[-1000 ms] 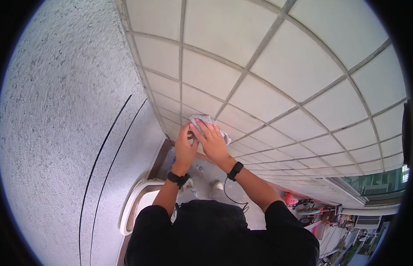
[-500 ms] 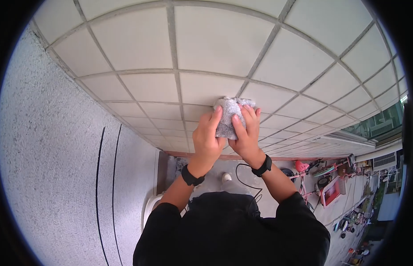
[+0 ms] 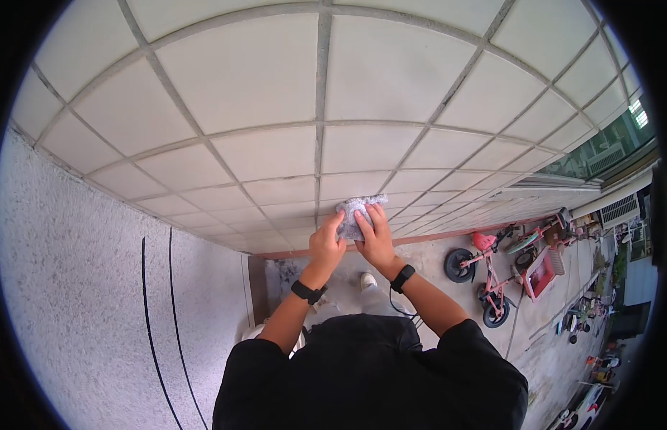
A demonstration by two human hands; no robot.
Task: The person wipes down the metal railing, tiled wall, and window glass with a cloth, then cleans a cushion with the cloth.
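A folded grey cloth (image 3: 350, 228) lies against the lower part of the white tiled wall (image 3: 262, 154). My left hand (image 3: 326, 249) grips the cloth's left side, with the thumb along its edge. On the right side, my right hand (image 3: 377, 242) is closed on the same cloth, its thumb on the near face and its fingers toward the wall. The fingertips behind the cloth are partly hidden. Both wrists wear a black band.
A rough grey wall (image 3: 83, 272) with two dark lines rises at left. To the right stand a pink children's bike (image 3: 495, 278) and a red-and-white basket (image 3: 543, 274). A window (image 3: 598, 159) and an air-conditioner unit (image 3: 620, 209) are farther right. My shoe (image 3: 368, 280) is below.
Both hands and the cloth have moved lower along the tiled wall, toward me. The view has shifted, bringing more of the pink bike into sight.
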